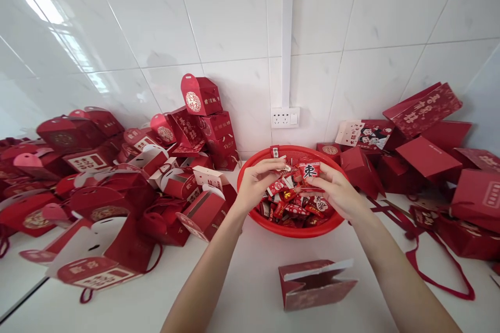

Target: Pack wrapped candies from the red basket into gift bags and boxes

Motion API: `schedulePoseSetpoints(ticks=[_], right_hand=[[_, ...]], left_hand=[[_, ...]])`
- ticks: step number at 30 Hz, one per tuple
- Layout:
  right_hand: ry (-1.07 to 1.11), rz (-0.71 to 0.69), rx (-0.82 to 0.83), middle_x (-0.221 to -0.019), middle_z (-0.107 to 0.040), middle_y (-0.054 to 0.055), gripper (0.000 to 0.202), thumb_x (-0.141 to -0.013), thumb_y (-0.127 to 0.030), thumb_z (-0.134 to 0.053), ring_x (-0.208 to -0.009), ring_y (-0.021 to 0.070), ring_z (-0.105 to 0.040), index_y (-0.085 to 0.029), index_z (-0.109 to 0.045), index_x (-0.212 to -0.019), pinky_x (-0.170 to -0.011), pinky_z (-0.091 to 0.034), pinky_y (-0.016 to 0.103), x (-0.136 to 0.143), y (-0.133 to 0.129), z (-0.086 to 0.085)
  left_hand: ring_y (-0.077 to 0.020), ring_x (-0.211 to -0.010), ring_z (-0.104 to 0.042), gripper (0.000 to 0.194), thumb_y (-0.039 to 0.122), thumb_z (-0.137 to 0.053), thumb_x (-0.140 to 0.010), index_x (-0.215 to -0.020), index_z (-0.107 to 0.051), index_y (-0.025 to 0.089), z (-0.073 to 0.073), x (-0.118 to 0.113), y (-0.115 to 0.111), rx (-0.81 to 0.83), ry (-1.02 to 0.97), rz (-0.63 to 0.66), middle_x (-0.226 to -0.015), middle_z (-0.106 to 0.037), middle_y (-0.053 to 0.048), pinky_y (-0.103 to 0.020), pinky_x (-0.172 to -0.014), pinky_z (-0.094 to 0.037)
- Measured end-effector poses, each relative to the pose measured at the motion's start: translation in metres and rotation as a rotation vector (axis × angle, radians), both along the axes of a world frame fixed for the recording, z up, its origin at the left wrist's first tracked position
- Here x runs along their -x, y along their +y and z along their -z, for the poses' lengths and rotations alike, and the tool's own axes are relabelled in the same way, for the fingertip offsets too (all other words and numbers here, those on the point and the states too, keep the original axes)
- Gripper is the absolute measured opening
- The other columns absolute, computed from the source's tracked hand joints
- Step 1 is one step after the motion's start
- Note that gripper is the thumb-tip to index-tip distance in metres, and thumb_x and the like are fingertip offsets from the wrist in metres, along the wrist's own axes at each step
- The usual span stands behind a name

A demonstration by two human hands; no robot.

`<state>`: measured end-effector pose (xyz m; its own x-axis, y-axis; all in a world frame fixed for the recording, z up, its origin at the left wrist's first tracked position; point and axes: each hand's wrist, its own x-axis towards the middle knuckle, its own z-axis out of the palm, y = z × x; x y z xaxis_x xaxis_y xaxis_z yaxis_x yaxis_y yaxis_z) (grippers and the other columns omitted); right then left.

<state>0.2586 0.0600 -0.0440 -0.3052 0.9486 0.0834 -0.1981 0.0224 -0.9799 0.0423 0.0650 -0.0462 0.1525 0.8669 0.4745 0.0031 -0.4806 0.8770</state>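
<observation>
Your right hand [334, 187] is closed, thumb against fingers, on a red packet [310, 170] over the red basket [291, 232], the packet lying just leftward of that palm. Your left hand [258, 182] is half-curled opposite; whether its fingertips grip anything, you can't tell. The open red box [312, 300] sits nearer your body on the worktop [250, 291], long side running left to right.
</observation>
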Motion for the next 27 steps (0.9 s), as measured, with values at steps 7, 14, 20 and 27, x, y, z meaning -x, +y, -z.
schedulePoseSetpoints(ticks=[7, 14, 20, 27], right_hand=[[0.128, 0.04, 0.008, -0.11, -0.075, 0.004, 0.042, -0.067, -0.049, -0.087, -0.099, 0.0269, -0.073, -0.026, -0.069, -0.097, -0.079, -0.063, 0.041, 0.009, -0.002, 0.001], [0.042, 0.118, -0.156, -0.101, -0.076, 0.004, 0.045, -0.067, -0.043, -0.089, -0.093, 0.0254, -0.071, -0.024, -0.069, -0.102, -0.08, -0.059, 0.04, 0.008, -0.006, -0.002], [-0.124, 0.156, -0.345, -0.101, -0.075, 0.004, 0.037, -0.078, -0.043, -0.082, -0.098, 0.0253, -0.069, -0.022, -0.067, -0.104, -0.091, -0.055, 0.042, 0.007, -0.004, 0.002], [-0.147, 0.114, -0.283, -0.112, -0.073, 0.006, 0.043, -0.075, -0.045, -0.083, -0.109, 0.0277, -0.067, -0.023, -0.064, -0.106, -0.099, -0.051, 0.045, 0.01, -0.002, 0.007]], left_hand=[[-0.0233, -0.119, -0.067, 0.037, 0.007, -0.058, -0.082, -0.098, -0.084, 0.028, 0.006, -0.006, -0.005, -0.192, 0.142, 0.056, -0.136, -0.066, -0.006, -0.037, -0.102, -0.054], [-0.0268, -0.112, -0.068, 0.034, 0.019, -0.073, -0.081, -0.114, -0.078, 0.021, 0.005, -0.009, -0.008, -0.067, 0.001, 0.155, -0.122, -0.073, -0.011, -0.038, -0.095, -0.056], [-0.0196, -0.077, -0.068, 0.033, 0.037, -0.083, -0.078, -0.101, -0.078, 0.014, 0.003, -0.016, -0.012, 0.168, 0.011, 0.189, -0.091, -0.076, -0.009, -0.031, -0.071, -0.056], [-0.0165, -0.077, -0.069, 0.035, 0.036, -0.093, -0.065, -0.089, -0.078, 0.015, 0.005, -0.022, -0.009, 0.24, -0.25, 0.071, -0.083, -0.077, -0.006, -0.026, -0.075, -0.056]])
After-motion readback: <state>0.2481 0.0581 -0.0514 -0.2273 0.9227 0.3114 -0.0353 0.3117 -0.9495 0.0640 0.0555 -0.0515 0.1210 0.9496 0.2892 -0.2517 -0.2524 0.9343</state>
